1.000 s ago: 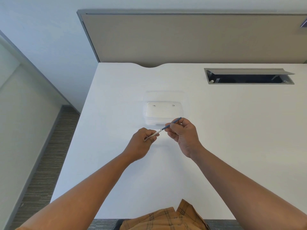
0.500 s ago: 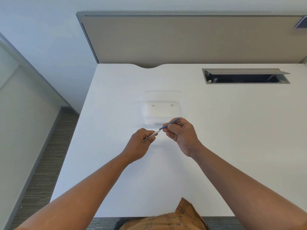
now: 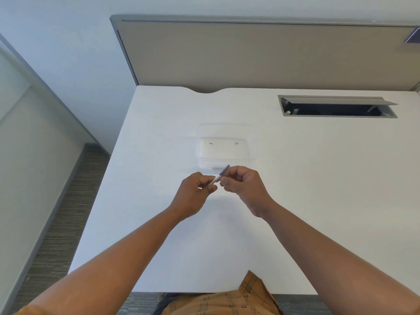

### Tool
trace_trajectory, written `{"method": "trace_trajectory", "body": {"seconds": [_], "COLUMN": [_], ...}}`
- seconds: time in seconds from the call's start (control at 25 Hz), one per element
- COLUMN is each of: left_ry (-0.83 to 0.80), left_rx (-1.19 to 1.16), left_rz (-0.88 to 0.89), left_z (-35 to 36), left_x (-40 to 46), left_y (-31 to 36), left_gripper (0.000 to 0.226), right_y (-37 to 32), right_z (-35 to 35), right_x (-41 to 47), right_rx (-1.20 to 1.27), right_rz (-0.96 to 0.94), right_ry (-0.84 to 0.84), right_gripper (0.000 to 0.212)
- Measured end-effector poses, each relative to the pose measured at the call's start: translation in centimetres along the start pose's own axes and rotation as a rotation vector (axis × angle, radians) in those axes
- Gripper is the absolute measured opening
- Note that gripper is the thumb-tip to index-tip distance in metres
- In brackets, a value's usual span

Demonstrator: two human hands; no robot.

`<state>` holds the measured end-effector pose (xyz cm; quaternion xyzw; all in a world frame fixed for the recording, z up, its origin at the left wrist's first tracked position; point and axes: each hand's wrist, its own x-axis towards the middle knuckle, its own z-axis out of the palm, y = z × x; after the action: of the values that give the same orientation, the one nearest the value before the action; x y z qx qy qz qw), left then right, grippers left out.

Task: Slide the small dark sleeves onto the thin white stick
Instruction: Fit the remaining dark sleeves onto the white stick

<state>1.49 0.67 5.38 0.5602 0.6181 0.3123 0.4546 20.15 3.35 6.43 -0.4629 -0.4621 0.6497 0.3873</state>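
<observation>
white stick (image 3: pixel 213 179) being pinched steady by left hand (image 3: pixel 195 192) | dark sleeve (image 3: pixel 224 170) being pinched and threaded on by right hand (image 3: pixel 243 185)

We are at an office workstation: a white tabletop (image 3: pixel 295 178) with a fabric divider panel (image 3: pixel 250 55) standing along its far edge, a flip-lid cable hatch (image 3: pixel 336 106) set into its far right, and striped grey carpet (image 3: pixel 61 223) beside its left edge.
</observation>
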Motion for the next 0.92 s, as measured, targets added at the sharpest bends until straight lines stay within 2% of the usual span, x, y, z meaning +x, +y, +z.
{"method": "trace_trajectory", "body": {"seconds": [0.16,0.28,0.48,0.68,0.92], "left_ry": [0.028,0.051,0.059,0.055,0.061], "left_rx": [-0.034,-0.047,-0.063,-0.081,-0.123], "left_rz": [0.04,0.037,0.022,0.006,0.014], "left_z": [0.0,-0.1,-0.1,0.0,0.7], "left_x": [-0.2,-0.3,-0.2,-0.2,0.0], "left_y": [0.4,0.4,0.4,0.5,0.2], "left_gripper": [0.023,0.02,0.016,0.016,0.017], "right_y": [0.5,1.0,2.4,3.6,5.2], "right_z": [0.0,-0.5,-2.4,-6.1,-8.3], "right_x": [-0.1,0.0,0.4,0.3,-0.6], "right_rx": [-0.02,-0.05,-0.138,-0.345,-0.702], "right_rz": [-0.02,-0.006,0.013,0.091,0.244], "right_ry": [0.035,0.088,0.265,0.443,0.476], "right_gripper": [0.015,0.013,0.01,0.015,0.018]}}
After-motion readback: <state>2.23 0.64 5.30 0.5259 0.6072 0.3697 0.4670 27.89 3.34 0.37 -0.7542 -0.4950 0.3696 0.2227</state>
